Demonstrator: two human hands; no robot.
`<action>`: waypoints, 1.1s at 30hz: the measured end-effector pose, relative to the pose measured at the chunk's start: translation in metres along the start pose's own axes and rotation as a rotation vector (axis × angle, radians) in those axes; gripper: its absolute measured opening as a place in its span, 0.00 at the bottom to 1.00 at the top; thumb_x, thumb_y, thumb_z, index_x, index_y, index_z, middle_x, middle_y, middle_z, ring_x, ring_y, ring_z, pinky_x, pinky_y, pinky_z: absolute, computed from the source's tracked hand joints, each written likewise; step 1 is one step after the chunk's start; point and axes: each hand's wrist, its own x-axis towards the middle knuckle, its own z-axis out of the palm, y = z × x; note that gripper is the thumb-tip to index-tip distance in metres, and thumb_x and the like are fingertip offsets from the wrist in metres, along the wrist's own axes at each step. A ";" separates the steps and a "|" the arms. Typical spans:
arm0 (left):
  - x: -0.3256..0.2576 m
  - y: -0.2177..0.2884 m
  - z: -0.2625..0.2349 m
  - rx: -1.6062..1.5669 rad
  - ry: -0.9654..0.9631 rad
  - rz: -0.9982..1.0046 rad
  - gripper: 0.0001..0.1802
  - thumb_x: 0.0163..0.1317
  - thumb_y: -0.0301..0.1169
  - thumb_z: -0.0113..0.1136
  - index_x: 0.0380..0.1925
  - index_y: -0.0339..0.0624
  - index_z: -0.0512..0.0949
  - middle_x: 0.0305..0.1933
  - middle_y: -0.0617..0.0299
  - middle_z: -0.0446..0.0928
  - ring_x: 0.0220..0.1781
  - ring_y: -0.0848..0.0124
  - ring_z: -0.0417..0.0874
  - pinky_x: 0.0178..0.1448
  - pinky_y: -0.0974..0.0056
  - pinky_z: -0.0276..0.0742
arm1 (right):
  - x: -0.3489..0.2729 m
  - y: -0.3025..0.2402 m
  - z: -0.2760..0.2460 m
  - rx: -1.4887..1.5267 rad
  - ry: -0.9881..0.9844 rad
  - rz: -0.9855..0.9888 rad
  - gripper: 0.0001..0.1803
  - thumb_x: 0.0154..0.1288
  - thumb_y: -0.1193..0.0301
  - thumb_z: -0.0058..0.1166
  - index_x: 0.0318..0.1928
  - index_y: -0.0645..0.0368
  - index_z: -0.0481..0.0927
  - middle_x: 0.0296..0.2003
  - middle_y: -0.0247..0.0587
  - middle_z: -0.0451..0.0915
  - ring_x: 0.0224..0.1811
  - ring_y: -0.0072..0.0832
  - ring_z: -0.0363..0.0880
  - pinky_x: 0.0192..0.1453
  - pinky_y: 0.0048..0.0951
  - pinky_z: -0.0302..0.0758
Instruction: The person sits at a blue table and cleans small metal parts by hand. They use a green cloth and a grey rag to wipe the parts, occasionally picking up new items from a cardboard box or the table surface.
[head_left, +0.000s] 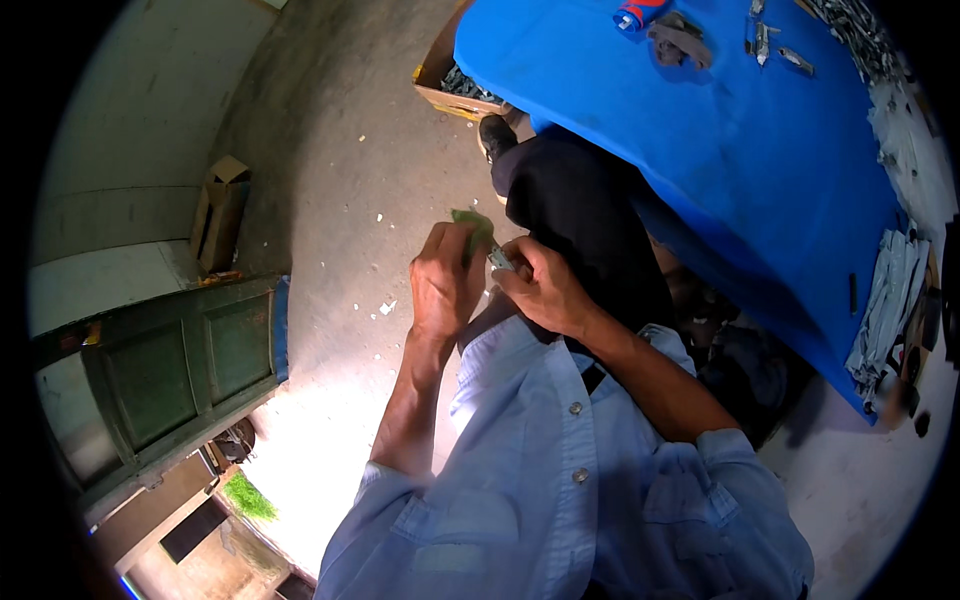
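Observation:
Both my hands are together in front of my body, above my lap. My left hand [447,284] is closed on a green cloth [474,226], a piece of which sticks up past the fingers. The fingers of my right hand [548,287] pinch a small silvery metal part [500,259], whose exact kind is too small to tell. The cloth and the metal part are close together between the two hands, and the fingers partly cover both.
A table under a blue cover [700,130] stands at the right. It carries a red and blue can [638,13], a crumpled grey-brown rag [680,42], several metal parts [763,45] and silvery strips [890,300]. An open cardboard box [440,95] is on the floor; a green door [160,370] stands left.

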 end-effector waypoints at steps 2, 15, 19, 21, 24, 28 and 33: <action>0.009 -0.006 0.002 0.009 0.007 -0.041 0.08 0.66 0.22 0.67 0.45 0.40 0.84 0.42 0.50 0.85 0.38 0.51 0.90 0.41 0.54 0.85 | 0.001 0.001 -0.002 -0.033 0.000 0.016 0.09 0.70 0.78 0.61 0.45 0.67 0.77 0.33 0.37 0.79 0.29 0.17 0.75 0.30 0.26 0.71; -0.013 0.010 -0.006 -0.018 -0.043 0.048 0.10 0.65 0.18 0.67 0.46 0.33 0.83 0.42 0.49 0.85 0.37 0.55 0.89 0.40 0.60 0.84 | -0.001 -0.002 -0.002 -0.049 0.014 -0.017 0.11 0.68 0.78 0.63 0.48 0.68 0.78 0.36 0.38 0.81 0.35 0.19 0.78 0.39 0.27 0.76; -0.007 -0.014 -0.002 -0.043 -0.001 -0.072 0.08 0.68 0.20 0.67 0.46 0.32 0.84 0.36 0.53 0.85 0.28 0.68 0.86 0.31 0.65 0.80 | 0.002 -0.004 -0.003 0.012 -0.006 -0.002 0.11 0.68 0.76 0.64 0.46 0.68 0.78 0.35 0.38 0.81 0.35 0.20 0.77 0.38 0.28 0.76; -0.003 -0.024 -0.007 -0.037 0.037 -0.069 0.08 0.69 0.21 0.66 0.46 0.31 0.84 0.34 0.55 0.85 0.26 0.73 0.84 0.28 0.66 0.78 | 0.001 -0.009 -0.002 0.020 -0.020 0.022 0.11 0.68 0.76 0.64 0.46 0.68 0.78 0.35 0.38 0.80 0.34 0.20 0.77 0.38 0.27 0.76; 0.002 -0.025 -0.016 -0.034 0.044 -0.113 0.08 0.70 0.21 0.66 0.46 0.31 0.84 0.33 0.57 0.85 0.27 0.76 0.83 0.28 0.67 0.78 | 0.000 -0.010 -0.002 0.050 0.010 0.059 0.12 0.68 0.76 0.64 0.46 0.68 0.78 0.34 0.38 0.79 0.34 0.19 0.76 0.37 0.25 0.75; -0.003 -0.003 -0.024 -0.082 -0.012 -0.101 0.08 0.69 0.21 0.67 0.46 0.32 0.84 0.35 0.57 0.85 0.28 0.74 0.84 0.30 0.67 0.80 | 0.003 -0.006 -0.002 0.067 0.043 0.094 0.12 0.68 0.76 0.64 0.47 0.69 0.77 0.35 0.38 0.79 0.34 0.19 0.76 0.39 0.25 0.75; -0.016 0.013 -0.011 -0.023 -0.121 0.067 0.10 0.64 0.19 0.69 0.46 0.35 0.84 0.40 0.48 0.84 0.35 0.53 0.88 0.38 0.57 0.83 | 0.003 -0.001 0.000 0.049 0.030 0.022 0.12 0.67 0.76 0.63 0.46 0.69 0.77 0.36 0.42 0.82 0.36 0.23 0.79 0.41 0.29 0.77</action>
